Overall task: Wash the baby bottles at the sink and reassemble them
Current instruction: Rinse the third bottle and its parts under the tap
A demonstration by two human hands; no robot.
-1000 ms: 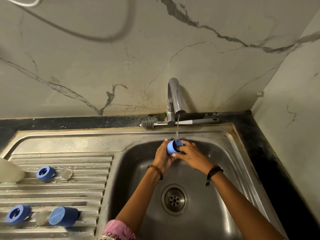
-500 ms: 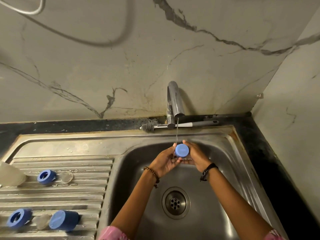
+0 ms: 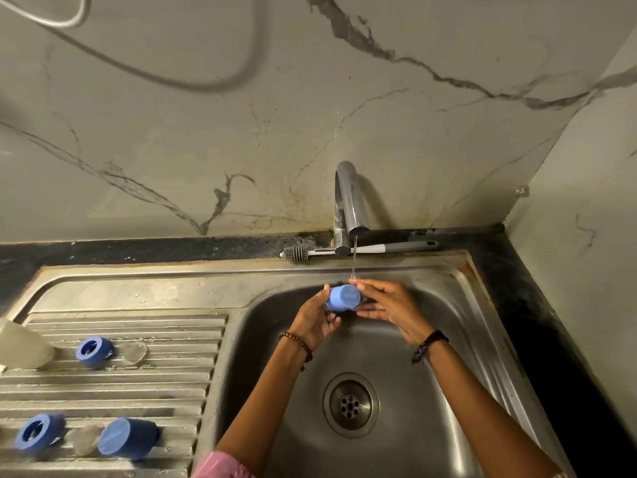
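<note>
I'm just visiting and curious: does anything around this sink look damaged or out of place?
Rust-coloured staining marks the sink rim at its back right corner. The bottle brush lies wedged behind the tap. Nothing looks spilled or broken.

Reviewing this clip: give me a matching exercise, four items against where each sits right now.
Items:
1. bottle brush
2. blue cap
3. drain
4. clear bottle

Places:
A. far left of the draining board
B. bottom of the sink basin
C. ledge behind the tap
D. between left hand and right hand, under the water

Pairs: 1-C, 2-D, 3-B, 4-A
</note>
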